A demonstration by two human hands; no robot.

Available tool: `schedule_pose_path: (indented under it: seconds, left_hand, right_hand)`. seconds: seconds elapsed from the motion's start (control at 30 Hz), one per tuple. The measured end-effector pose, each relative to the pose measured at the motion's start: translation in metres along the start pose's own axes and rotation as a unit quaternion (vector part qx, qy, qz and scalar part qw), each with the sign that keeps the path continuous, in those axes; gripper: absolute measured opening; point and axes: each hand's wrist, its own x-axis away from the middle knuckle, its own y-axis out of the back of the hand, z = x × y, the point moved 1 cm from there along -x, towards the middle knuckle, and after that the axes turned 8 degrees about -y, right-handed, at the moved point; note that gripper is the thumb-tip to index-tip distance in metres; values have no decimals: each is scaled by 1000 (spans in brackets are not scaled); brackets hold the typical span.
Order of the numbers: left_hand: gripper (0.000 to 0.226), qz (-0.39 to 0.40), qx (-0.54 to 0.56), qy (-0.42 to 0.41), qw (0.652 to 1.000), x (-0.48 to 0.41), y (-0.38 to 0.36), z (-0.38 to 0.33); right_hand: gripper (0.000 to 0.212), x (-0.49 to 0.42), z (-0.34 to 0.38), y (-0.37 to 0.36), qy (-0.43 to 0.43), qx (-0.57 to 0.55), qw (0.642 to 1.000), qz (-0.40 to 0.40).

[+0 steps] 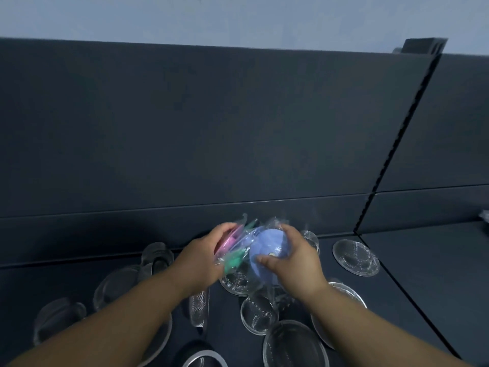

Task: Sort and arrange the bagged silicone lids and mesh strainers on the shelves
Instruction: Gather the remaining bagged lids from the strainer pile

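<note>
My left hand point(203, 258) grips a bunch of clear bags holding pink point(229, 241) and green silicone lids point(234, 262) above the dark shelf point(423, 276). My right hand point(293, 258) holds a bagged pale blue silicone lid point(270, 246), thumb on its face and fingers curled over its top edge. The two bundles touch between my hands. Several round mesh strainers lie flat on the shelf below, one point(356, 256) to the right and one point(293, 345) near the front. Part of another strainer point(236, 282) shows under the bags.
A dark back panel point(211, 128) rises behind the shelf, with a slotted upright point(391, 160) at the right dividing it from the neighbouring bay. More strainers in clear wrap point(119, 284) crowd the left and front of the shelf. A bagged item point(484, 215) shows at the far right edge.
</note>
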Motion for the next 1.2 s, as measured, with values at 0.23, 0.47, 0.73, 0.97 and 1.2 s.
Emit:
schedule_pose_path:
  seconds: [0.23,0.47,0.73,0.97,1.2]
  left_hand:
    - [79,-143,100,-76,982,-1,3,-23]
    - [89,-91,105,-42,989,12,-27,-20]
    - [94,-65,95,-3,993,3,-49,-12]
    - [82,-111,64,-12,992,-2,-42,-9]
    - [83,-147,80,-54,984,8,-32,-54]
  right_hand:
    - [56,10,25,16,74,-71,992,-75]
    - [58,16,-1,12,20,-32,998,-42]
    - [59,10,-21,-3,-45,-14,999,-12]
    - [60,15,-15,14,-52,-21,997,-45]
    - [58,36,-11,68,-36,-33,993,-108]
